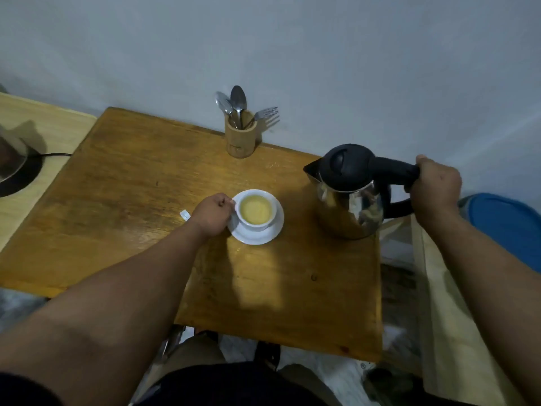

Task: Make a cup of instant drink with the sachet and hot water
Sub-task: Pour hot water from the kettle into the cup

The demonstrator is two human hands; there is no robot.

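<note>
Cup point(257, 212), white, round, glazed: stands on a white saucer point(265, 235) near the middle of a worn wooden table point(131, 183); holds pale yellow liquid. Its handle is hidden behind the left hand point(212, 213), whose fingers curl closed at the cup's left side.

Sachet point(185, 214): only a small white corner shows, left of that hand; whether the hand holds it cannot be told.

Kettle point(348, 197): polished steel body, black plastic lid and handle, upright at the table's right edge, spout pointing left. Right hand point(433, 186) grips the handle; fingertips hidden beneath it.

Holder point(240, 136), bamboo cylinder, far edge by the wall: spoons point(237, 99) and fork point(265, 114).

Dark round object point(13, 162), far left, cut off and blurred. Blue object point(506, 227), far right, partly cut off.
</note>
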